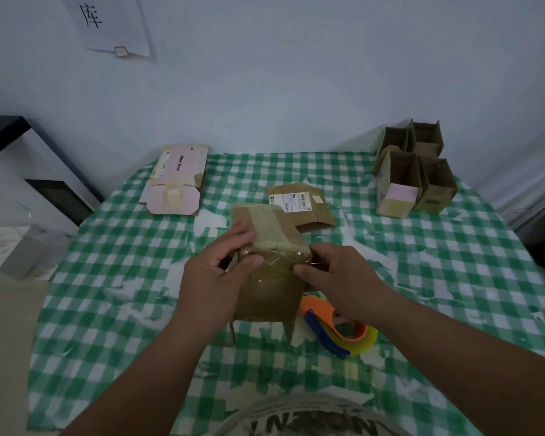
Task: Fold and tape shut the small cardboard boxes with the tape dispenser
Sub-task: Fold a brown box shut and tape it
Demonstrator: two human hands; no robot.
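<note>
Box in hand: a small cardboard box (269,287) is held up over the middle of the checked tablecloth (114,297), its far end sealed with a pale strip of tape (269,226), clear film shining on its near face, its lower flaps hanging loose.
Left hand: the left hand (214,272) grips the box's left edge, fingers curled over the top corner and thumb pressed on the front face.
Right hand: the right hand (334,272) pinches the box's upper right corner, fingers bent round the edge.
Tape dispenser: the orange and blue tape dispenser (337,328) lies on the cloth just beside the box's lower right corner, partly under the right forearm.
Far left: a flattened pink carton (175,180) lies at the cloth's far left edge, overhanging it.
Centre: a flat brown carton (302,206) with a white label lies just behind the held box.
Far right: a cluster of standing open boxes (416,171) fills the far right corner against the wall.
Open room: bare cloth stretches along the left side and across the near edge.
</note>
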